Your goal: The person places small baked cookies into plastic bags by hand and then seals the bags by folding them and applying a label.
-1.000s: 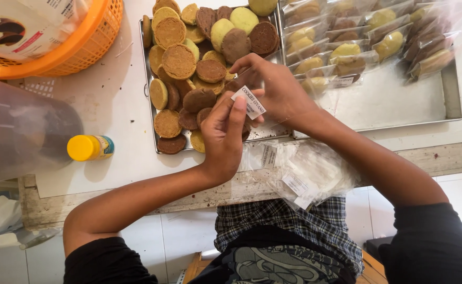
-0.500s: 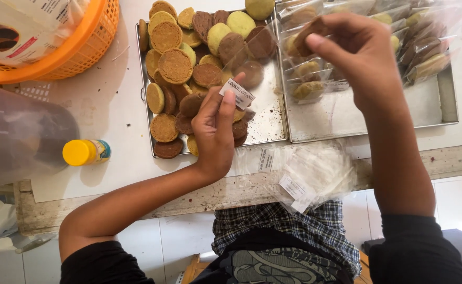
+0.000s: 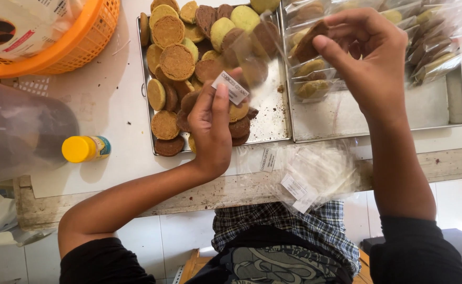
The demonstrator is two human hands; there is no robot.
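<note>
My left hand (image 3: 210,126) pinches a clear plastic sleeve (image 3: 257,58) by its white label end, holding it up over a steel tray (image 3: 273,126) of loose round cookies (image 3: 177,62) in brown, tan and pale green. My right hand (image 3: 370,58) is raised over the neighbouring tray (image 3: 383,113). Its fingertips grip a dark brown cookie (image 3: 307,47), a short way right of the sleeve's open end. Several bagged cookies (image 3: 315,87) lie in that right tray, partly hidden by my right hand.
A heap of empty clear sleeves (image 3: 307,176) with white labels lies at the counter's front edge. An orange basket (image 3: 83,37) sits at the far left, above a clear container (image 3: 20,131) and a small yellow-capped bottle (image 3: 83,148).
My right hand left the sleeve, swung right over the bagged-cookie tray and now holds a brown cookie. My left hand stayed put with the sleeve.
</note>
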